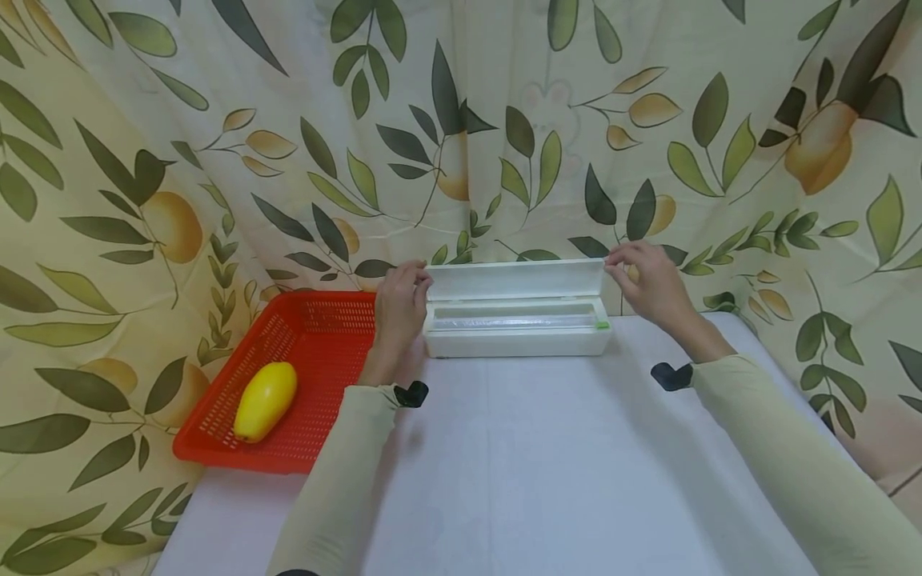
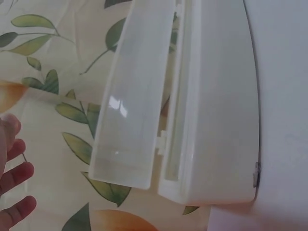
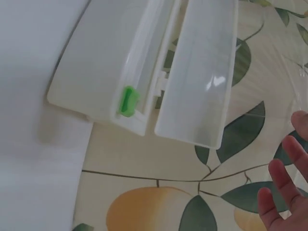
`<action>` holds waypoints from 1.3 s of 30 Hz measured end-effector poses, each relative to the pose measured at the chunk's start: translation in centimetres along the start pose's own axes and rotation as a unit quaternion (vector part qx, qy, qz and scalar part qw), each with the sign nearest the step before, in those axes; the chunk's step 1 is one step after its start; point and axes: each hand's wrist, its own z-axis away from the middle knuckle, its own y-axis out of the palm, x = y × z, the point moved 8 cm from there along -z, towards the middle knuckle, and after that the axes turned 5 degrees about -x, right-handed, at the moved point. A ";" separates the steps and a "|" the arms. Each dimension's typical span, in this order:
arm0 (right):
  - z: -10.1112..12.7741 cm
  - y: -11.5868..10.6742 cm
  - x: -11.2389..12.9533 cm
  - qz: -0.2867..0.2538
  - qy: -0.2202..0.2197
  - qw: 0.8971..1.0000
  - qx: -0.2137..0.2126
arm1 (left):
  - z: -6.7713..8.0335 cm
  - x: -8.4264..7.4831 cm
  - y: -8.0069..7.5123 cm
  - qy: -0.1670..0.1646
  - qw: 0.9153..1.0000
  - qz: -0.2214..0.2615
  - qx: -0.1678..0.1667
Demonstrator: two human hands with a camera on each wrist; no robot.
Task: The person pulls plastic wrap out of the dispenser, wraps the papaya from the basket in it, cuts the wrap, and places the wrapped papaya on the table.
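Two sleeves: a pale left sleeve [image 1: 327, 472] and a pale right sleeve [image 1: 785, 448] are covering the forearms, and a dark piece [image 1: 412, 394] is sitting at the left cuff, with a dark tab [image 1: 671, 377] at the right.
White tabletop: the cloth-like surface [image 1: 547, 472] is spreading out between the arms and running back under the box.
Red basket: the perforated basket [image 1: 324, 376] is standing on the left side, partly behind the left arm.
Yellow fruit: one smooth, oblong fruit [image 1: 265, 402] is lying tilted inside the basket, toward its left wall.
White box: the long box [image 1: 517, 346] is resting crosswise at the back of the tabletop, between the hands; a shiny strip of clear film [image 1: 515, 322] is showing in its opening.
Green piece: a small green slider [image 1: 602, 325] is sitting at the box's right end.
Left hand: the hand [image 1: 398, 316] is pinching, apparently on the film, just beyond the lid's left end.
Right hand: the hand [image 1: 651, 280] is pinching creased film just beyond the right end.
Lid: the hinged lid [image 1: 515, 282] is standing raised behind the opening.
Curtain: leaf-and-fruit fabric [image 1: 533, 48] is hanging behind everything.
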 end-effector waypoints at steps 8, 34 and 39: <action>-0.3 -1.1 1.0 0.002 -0.023 1.000 -0.018 | -0.5 -0.8 -1.3 0.023 0.999 0.010 -0.023; -1.1 -4.4 4.2 0.007 -0.063 0.997 -0.045 | -2.4 -2.9 -4.9 0.029 0.999 0.023 -0.036; -1.2 -4.8 4.6 0.004 -0.063 0.997 -0.045 | -2.5 -3.1 -5.4 0.030 0.998 0.029 -0.046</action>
